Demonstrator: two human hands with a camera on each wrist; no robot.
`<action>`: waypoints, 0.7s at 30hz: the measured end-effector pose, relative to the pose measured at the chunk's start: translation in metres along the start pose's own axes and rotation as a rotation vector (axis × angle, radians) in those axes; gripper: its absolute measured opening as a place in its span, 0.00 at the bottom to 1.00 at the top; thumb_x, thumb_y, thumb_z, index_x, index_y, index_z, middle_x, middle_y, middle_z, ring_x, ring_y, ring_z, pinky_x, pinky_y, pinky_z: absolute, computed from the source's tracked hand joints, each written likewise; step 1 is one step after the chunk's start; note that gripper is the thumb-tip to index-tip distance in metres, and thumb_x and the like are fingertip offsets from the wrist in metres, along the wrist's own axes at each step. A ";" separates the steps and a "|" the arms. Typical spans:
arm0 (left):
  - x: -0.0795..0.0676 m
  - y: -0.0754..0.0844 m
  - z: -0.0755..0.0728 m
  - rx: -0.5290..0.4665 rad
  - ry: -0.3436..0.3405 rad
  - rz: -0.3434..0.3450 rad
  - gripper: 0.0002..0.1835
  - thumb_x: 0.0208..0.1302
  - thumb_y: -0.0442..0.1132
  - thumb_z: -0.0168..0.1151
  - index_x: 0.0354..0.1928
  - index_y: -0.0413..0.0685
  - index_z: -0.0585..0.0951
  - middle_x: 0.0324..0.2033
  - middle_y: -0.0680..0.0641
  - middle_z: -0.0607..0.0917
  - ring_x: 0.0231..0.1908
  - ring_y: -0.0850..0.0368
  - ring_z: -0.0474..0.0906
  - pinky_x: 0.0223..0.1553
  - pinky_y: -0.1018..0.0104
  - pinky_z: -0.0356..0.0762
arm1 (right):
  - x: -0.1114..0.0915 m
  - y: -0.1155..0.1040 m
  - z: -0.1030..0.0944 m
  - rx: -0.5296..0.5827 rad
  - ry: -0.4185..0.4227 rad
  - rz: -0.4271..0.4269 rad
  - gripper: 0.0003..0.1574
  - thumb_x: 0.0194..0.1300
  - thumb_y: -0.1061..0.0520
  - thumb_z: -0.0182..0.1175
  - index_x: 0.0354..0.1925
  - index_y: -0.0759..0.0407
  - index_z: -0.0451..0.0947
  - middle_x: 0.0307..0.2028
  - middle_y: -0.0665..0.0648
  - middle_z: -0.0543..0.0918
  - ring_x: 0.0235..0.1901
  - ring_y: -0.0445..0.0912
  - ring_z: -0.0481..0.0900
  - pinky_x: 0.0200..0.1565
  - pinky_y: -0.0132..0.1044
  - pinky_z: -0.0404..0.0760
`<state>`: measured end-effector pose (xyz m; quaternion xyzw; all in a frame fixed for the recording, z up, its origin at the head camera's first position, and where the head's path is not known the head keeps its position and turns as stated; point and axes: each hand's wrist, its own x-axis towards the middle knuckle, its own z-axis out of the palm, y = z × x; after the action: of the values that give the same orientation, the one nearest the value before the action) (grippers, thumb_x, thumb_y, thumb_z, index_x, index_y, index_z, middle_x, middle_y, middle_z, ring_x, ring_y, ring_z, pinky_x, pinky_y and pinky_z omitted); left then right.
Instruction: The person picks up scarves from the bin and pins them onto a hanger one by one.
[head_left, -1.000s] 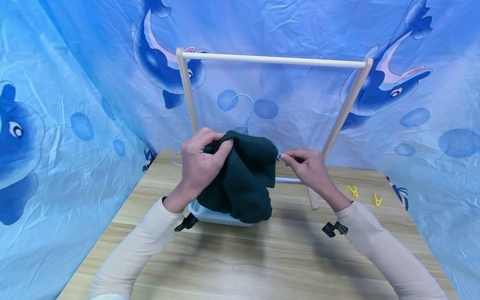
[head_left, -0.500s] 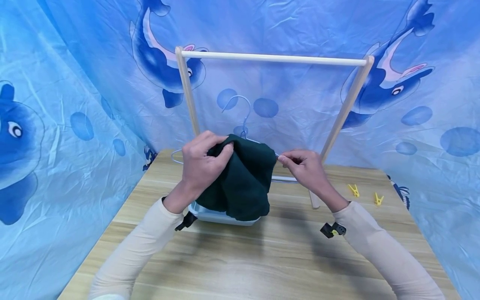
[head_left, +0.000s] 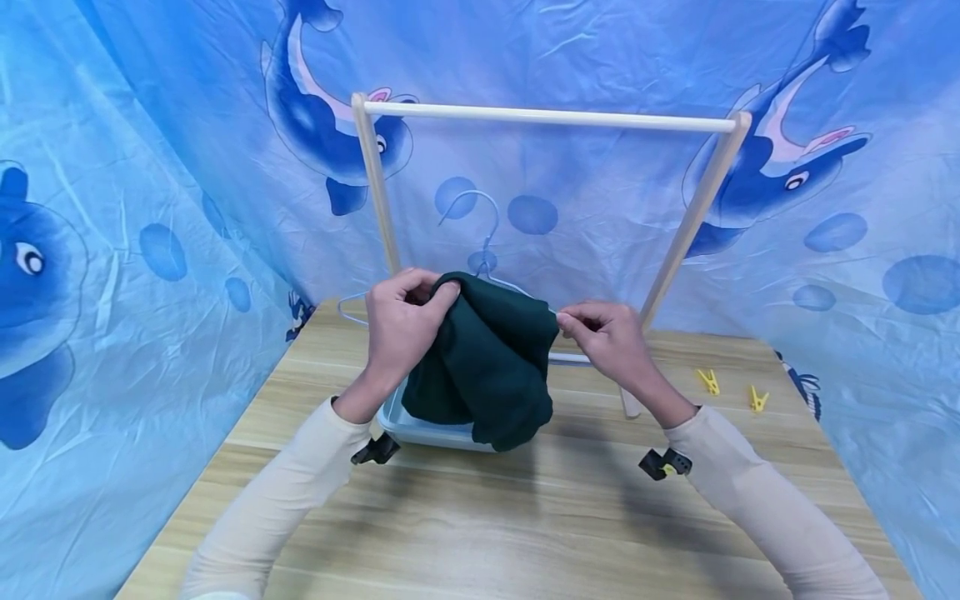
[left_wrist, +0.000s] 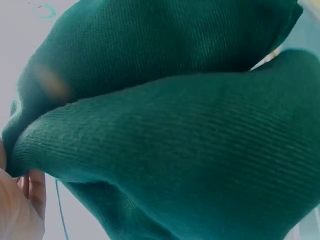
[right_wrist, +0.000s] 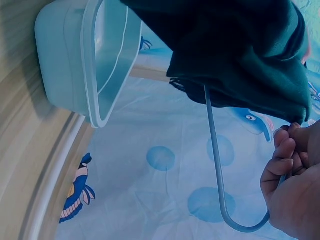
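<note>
A dark green, finely ribbed cloth (head_left: 487,367) drapes in folds over a light blue wire hanger (head_left: 497,215), whose hook points up above it. My left hand (head_left: 397,329) pinches the upper left edge of the cloth between thumb and fingers. At the other side, my right hand (head_left: 611,337) holds the hanger's right end, fingertips at the cloth's corner. In the right wrist view the bare hanger wire (right_wrist: 215,150) bends round into this hand (right_wrist: 300,180). Most of the hanger's middle is hidden by the cloth. The left wrist view is nearly filled by green folds (left_wrist: 175,145).
Beneath the cloth stands a light blue plastic tub (right_wrist: 62,55) on the wooden table (head_left: 480,533). A rack with a white top bar (head_left: 547,117) stands behind. Two yellow clothespins (head_left: 708,382) lie at the right. A blue dolphin-print curtain (head_left: 615,50) surrounds the table.
The hanger's hook has shifted left and tilted a little. The cloth's top edge has come down slightly, with the left hand. The right hand has barely moved.
</note>
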<state>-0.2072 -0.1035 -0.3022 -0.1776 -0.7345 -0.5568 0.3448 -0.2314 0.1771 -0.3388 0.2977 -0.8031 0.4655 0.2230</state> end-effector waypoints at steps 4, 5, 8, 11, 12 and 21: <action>-0.002 -0.006 0.000 -0.030 0.000 -0.074 0.06 0.63 0.38 0.70 0.32 0.42 0.90 0.24 0.47 0.84 0.25 0.56 0.77 0.31 0.67 0.74 | 0.000 0.000 0.001 0.029 0.008 -0.023 0.07 0.68 0.65 0.66 0.37 0.60 0.91 0.22 0.52 0.80 0.19 0.43 0.67 0.22 0.33 0.65; -0.003 -0.008 0.001 -0.041 0.003 -0.091 0.06 0.63 0.38 0.70 0.32 0.42 0.90 0.23 0.48 0.84 0.25 0.56 0.77 0.30 0.67 0.74 | 0.000 0.000 0.002 0.033 0.009 -0.027 0.06 0.68 0.65 0.66 0.37 0.60 0.91 0.22 0.51 0.79 0.18 0.43 0.67 0.22 0.33 0.65; -0.005 -0.013 0.001 -0.076 0.017 -0.129 0.07 0.64 0.39 0.71 0.32 0.42 0.90 0.22 0.49 0.84 0.24 0.55 0.77 0.30 0.67 0.74 | -0.001 -0.001 0.003 0.047 0.006 -0.024 0.06 0.68 0.64 0.66 0.37 0.59 0.91 0.22 0.51 0.79 0.19 0.43 0.68 0.22 0.33 0.65; -0.008 -0.019 0.003 -0.114 0.046 -0.156 0.08 0.64 0.39 0.71 0.32 0.40 0.90 0.22 0.51 0.83 0.24 0.55 0.76 0.30 0.67 0.73 | -0.002 -0.001 0.004 0.056 0.002 -0.017 0.06 0.68 0.65 0.67 0.37 0.60 0.91 0.23 0.51 0.80 0.20 0.43 0.68 0.22 0.32 0.64; -0.009 -0.020 0.004 -0.131 0.057 -0.165 0.08 0.64 0.38 0.71 0.32 0.39 0.90 0.22 0.50 0.82 0.23 0.55 0.75 0.29 0.67 0.73 | -0.002 -0.001 0.004 0.060 0.000 -0.017 0.06 0.68 0.65 0.67 0.37 0.60 0.91 0.23 0.52 0.80 0.20 0.43 0.68 0.22 0.32 0.64; -0.015 -0.025 0.018 -0.320 0.121 -0.437 0.09 0.63 0.36 0.71 0.34 0.34 0.86 0.27 0.53 0.82 0.29 0.58 0.76 0.33 0.68 0.77 | -0.004 -0.005 0.004 0.066 -0.019 -0.034 0.07 0.65 0.69 0.67 0.37 0.62 0.90 0.22 0.54 0.77 0.19 0.42 0.67 0.21 0.32 0.63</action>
<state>-0.2180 -0.0922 -0.3328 -0.0336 -0.6359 -0.7367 0.2275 -0.2255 0.1724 -0.3401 0.3230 -0.7842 0.4850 0.2134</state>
